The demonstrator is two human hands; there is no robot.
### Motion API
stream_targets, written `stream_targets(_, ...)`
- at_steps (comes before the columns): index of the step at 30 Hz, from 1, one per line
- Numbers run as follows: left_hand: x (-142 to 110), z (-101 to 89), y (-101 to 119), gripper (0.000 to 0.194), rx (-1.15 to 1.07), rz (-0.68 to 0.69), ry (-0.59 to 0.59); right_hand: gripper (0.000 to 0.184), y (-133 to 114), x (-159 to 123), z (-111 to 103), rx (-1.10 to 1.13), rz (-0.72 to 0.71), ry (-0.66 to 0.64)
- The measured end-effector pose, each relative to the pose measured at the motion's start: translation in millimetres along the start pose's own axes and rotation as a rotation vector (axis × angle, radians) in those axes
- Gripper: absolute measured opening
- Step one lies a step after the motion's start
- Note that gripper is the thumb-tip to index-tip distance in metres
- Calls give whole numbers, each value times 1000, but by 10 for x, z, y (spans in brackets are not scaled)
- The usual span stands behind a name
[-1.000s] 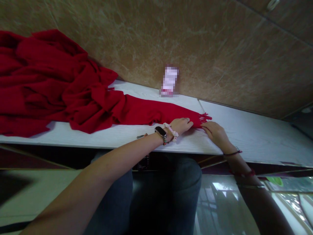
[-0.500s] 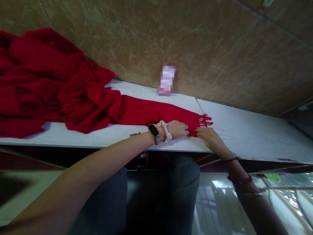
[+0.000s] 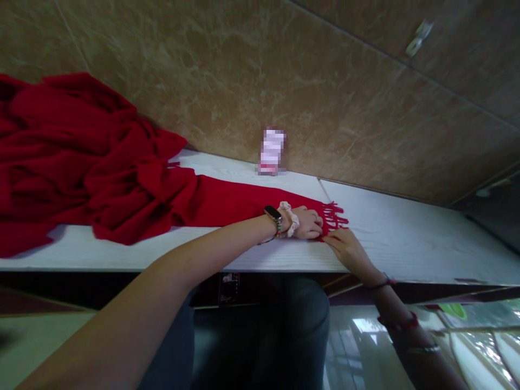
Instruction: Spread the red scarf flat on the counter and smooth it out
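A long red scarf (image 3: 239,201) with a fringed end lies along a narrow white tabletop, its far left part heaped in loose folds. On top of the scarf, close to the fringe (image 3: 335,215), rests my left hand (image 3: 309,223), fingers slightly bent and apart, pressing the cloth down. My right hand (image 3: 345,246) pinches the near corner of the fringed end between thumb and fingers. The two hands are almost touching. My left wrist carries a dark smart band and a pale scrunchie.
A blurred-out pinkish-white phone-like object (image 3: 272,151) leans against the brown marbled wall (image 3: 203,81) behind the white tabletop (image 3: 406,238). My knees are under the front edge. A wall fitting (image 3: 419,39) is at upper right, a green item (image 3: 454,310) at lower right.
The view has tilted up a little, so everything sits lower. My left fingers have spread and shifted slightly toward the fringe; my right fingers have closed on the scarf's corner.
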State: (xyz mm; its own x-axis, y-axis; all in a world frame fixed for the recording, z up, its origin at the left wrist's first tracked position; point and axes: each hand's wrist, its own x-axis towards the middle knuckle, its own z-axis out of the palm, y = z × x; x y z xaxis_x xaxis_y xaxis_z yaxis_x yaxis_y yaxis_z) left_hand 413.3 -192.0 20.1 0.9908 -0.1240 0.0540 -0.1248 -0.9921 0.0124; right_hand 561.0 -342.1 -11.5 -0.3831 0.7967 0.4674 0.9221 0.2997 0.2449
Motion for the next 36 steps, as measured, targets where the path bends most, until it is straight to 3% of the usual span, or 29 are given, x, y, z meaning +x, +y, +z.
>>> stream_targets(4,74,-4,-153,34,-71,-66,-50,24,19,-42,62,79,93,31)
stream_targets(9,52,33,-276,38,-7,-253,54,26,36,-42,98,153,193,45)
stream_targets(13,84,149,-242,34,-111,-146,6,27,36,-29,109,201,244,36)
stream_targets(15,105,206,-288,36,-184,-158,-33,26,35,-28,115,213,246,35)
stream_targets(22,194,184,-659,52,-154,-595,-90,23,44,-33,141,218,238,26)
stream_targets(23,219,176,-649,54,-140,-593,-87,22,44,-31,143,218,240,24)
stream_targets(27,296,211,-474,55,-182,-290,-41,20,39,-17,150,222,247,19)
stream_targets(29,286,247,-432,54,-213,-226,-48,20,36,-10,154,222,267,21)
stream_targets(36,32,169,-613,69,-142,-399,-116,24,53,12,165,203,313,11)
